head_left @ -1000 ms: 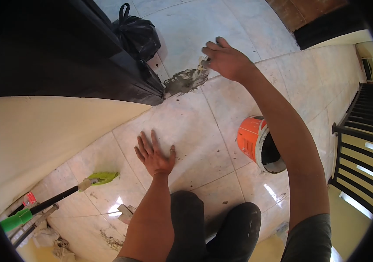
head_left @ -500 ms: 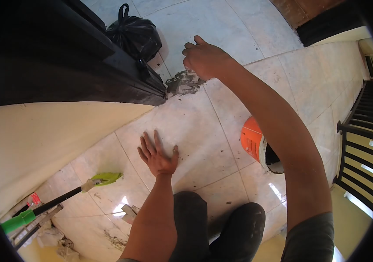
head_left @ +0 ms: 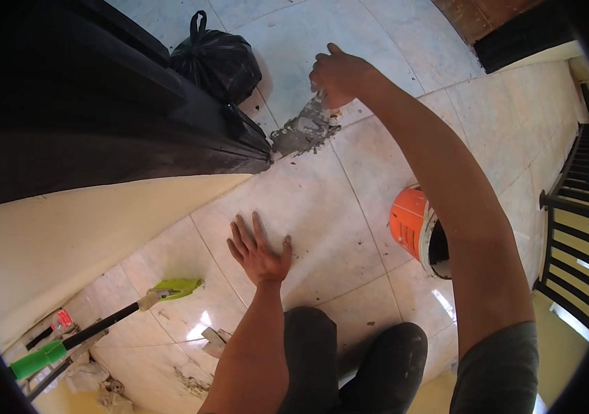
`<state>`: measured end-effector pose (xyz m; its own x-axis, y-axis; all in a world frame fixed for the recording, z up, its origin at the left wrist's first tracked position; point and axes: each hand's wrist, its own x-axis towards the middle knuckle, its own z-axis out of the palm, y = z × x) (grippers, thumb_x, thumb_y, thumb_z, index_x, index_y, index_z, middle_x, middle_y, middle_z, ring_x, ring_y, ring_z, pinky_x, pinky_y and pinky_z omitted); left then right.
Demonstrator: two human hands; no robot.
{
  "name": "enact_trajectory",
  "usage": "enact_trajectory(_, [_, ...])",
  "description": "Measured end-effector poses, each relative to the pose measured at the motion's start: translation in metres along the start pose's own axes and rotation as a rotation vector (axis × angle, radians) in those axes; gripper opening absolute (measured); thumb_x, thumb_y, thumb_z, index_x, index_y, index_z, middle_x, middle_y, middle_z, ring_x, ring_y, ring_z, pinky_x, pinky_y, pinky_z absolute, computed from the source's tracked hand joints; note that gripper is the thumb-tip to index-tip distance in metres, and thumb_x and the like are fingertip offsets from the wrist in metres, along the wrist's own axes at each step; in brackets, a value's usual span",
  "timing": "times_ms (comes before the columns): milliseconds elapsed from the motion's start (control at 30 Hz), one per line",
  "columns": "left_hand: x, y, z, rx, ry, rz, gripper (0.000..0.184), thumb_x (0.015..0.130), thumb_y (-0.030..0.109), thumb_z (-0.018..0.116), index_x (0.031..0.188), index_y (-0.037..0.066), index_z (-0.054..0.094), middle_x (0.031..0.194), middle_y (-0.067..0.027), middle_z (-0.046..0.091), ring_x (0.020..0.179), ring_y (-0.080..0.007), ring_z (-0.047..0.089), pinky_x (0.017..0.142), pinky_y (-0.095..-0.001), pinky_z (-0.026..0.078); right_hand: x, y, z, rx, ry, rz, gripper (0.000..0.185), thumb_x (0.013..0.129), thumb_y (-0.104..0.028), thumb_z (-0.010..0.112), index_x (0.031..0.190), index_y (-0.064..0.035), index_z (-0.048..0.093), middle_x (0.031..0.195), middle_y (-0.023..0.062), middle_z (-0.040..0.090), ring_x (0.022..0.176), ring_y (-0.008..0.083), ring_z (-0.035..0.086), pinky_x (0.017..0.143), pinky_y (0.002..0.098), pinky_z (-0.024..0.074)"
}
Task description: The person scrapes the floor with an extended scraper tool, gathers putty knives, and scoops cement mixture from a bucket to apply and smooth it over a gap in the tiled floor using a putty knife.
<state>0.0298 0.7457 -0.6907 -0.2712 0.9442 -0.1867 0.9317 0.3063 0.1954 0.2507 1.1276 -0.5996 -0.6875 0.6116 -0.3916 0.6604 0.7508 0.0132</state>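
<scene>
My left hand (head_left: 261, 255) lies flat on the pale floor tiles (head_left: 322, 207), fingers spread, holding nothing. My right hand (head_left: 341, 79) is curled closed just above the far end of a rough grey mortar patch (head_left: 301, 132). The fingers hide whatever they may grip; a greyish flat area shows right below them, and I cannot tell whether it is a tool or mortar. The patch runs along the tile joint from the foot of the dark door frame (head_left: 249, 148). Loose crumbs lie around it.
A tied black plastic bag (head_left: 222, 65) stands beyond the frame. An orange bucket (head_left: 410, 221) lies tipped under my right forearm. At left are a green-headed broom (head_left: 177, 288) and some litter (head_left: 87, 376). A black railing (head_left: 577, 228) borders the right side.
My right hand has shifted slightly along the mortar patch, baring more of its grey surface. My left hand stays planted on the tiles. The whole view has moved a little.
</scene>
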Motion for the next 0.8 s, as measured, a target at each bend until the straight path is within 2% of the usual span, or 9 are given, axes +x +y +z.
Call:
enact_trajectory(300, [0.0, 0.0, 0.001, 0.01, 0.006, 0.006, 0.102, 0.086, 0.055, 0.071, 0.171, 0.02, 0.028, 0.179, -0.0174, 0.016, 0.165, -0.0381, 0.013, 0.133, -0.0575, 0.007, -0.029, 0.039, 0.008, 0.013, 0.054, 0.107, 0.047, 0.079, -0.04, 0.078, 0.12, -0.0179, 0.082, 0.111, 0.0059, 0.076, 0.123, 0.0255, 0.061, 0.113, 0.0458, 0.0386])
enact_trajectory(367, [0.0, 0.0, 0.001, 0.01, 0.005, 0.007, 0.102, 0.086, 0.055, 0.071, 0.171, 0.019, 0.028, 0.179, -0.0174, 0.017, 0.165, -0.0381, 0.013, 0.133, -0.0575, 0.007, -0.029, 0.028, 0.017, 0.209, 0.148, 0.033, 0.046, 0.08, -0.041, 0.079, 0.12, -0.0181, 0.082, 0.112, 0.0068, 0.076, 0.123, 0.0268, 0.061, 0.111, 0.0482, 0.0397])
enact_trajectory(500, [0.0, -0.001, 0.002, 0.009, 0.011, 0.017, 0.102, 0.086, 0.055, 0.071, 0.171, 0.019, 0.028, 0.179, -0.0174, 0.016, 0.165, -0.0382, 0.013, 0.133, -0.0576, 0.006, -0.02, -0.014, 0.019, 0.155, 0.062, 0.002, 0.046, 0.084, -0.045, 0.08, 0.121, -0.0176, 0.08, 0.113, 0.0077, 0.076, 0.12, 0.0287, 0.063, 0.11, 0.0512, 0.0416])
enact_trajectory(800, [0.0, -0.002, 0.001, -0.021, -0.004, 0.006, 0.101, 0.087, 0.056, 0.072, 0.171, 0.022, 0.028, 0.179, -0.017, 0.015, 0.165, -0.038, 0.011, 0.133, -0.0587, 0.005, -0.041, 0.0, 0.038, 0.108, 0.031, 0.125, 0.042, 0.085, -0.041, 0.08, 0.119, -0.0151, 0.076, 0.114, 0.0098, 0.076, 0.118, 0.0289, 0.067, 0.107, 0.0499, 0.0442])
